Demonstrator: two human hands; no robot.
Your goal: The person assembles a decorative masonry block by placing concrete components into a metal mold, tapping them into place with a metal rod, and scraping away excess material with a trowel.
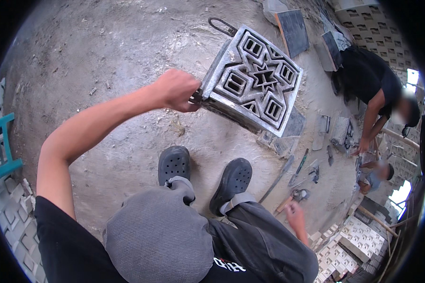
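Observation:
My left hand [178, 90] is closed around a handle on the near left side of a square metal block mould [243, 96]. Raised star and rectangle shapes cover the mould's grey top, with slots between them. A bent metal loop handle [222, 26] sticks out at its far corner. The mould looks tilted on the ground; its underside is hidden. My right hand [296, 214] hangs beside my right knee, fingers curled, with nothing visible in them. Close by on the floor lies a tool with a wooden handle [284, 204].
Dark boards [292, 33] stand at the far right. Long flat tools [277, 178] and a trowel-like piece [330, 155] lie on the dusty floor. A person [370, 78] bends over at the right, another beyond. Patterned blocks [359, 236] stack lower right; a teal frame [4, 146] stands left.

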